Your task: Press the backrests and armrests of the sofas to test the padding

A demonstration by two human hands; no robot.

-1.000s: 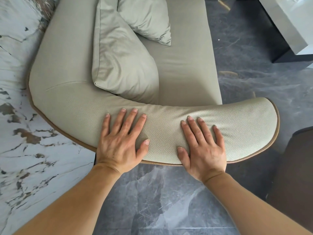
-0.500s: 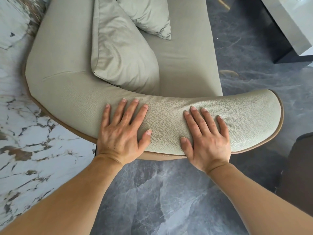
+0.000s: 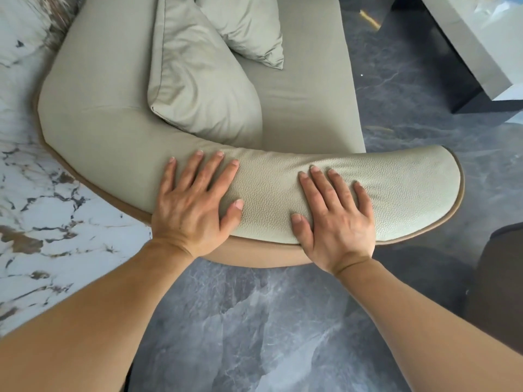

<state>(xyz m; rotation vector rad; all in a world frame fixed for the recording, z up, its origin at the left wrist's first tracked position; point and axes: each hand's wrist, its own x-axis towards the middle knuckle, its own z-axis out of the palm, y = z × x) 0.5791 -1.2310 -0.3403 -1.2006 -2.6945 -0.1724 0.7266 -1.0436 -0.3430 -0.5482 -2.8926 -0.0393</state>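
Note:
A pale green sofa lies below me, seen from above. Its curved padded armrest (image 3: 396,190) runs across the middle of the view, edged with tan piping. My left hand (image 3: 195,205) lies flat on the armrest left of centre, fingers spread, palm down. My right hand (image 3: 336,219) lies flat on it further right, fingers apart, with the padding dented around the fingertips. Neither hand holds anything. The backrest (image 3: 107,89) bends away to the upper left. Two loose cushions (image 3: 198,80) rest on the seat (image 3: 305,103).
A white marble wall (image 3: 42,216) with dark veins stands at the left. Grey marbled floor (image 3: 254,329) lies under my arms. A low table (image 3: 467,49) stands at the upper right. A dark brown seat (image 3: 506,278) sits at the right edge.
Both hands stay flat on the same spots of the armrest. The view has shifted a little, so the sofa sits slightly higher and more of the tan outer side shows.

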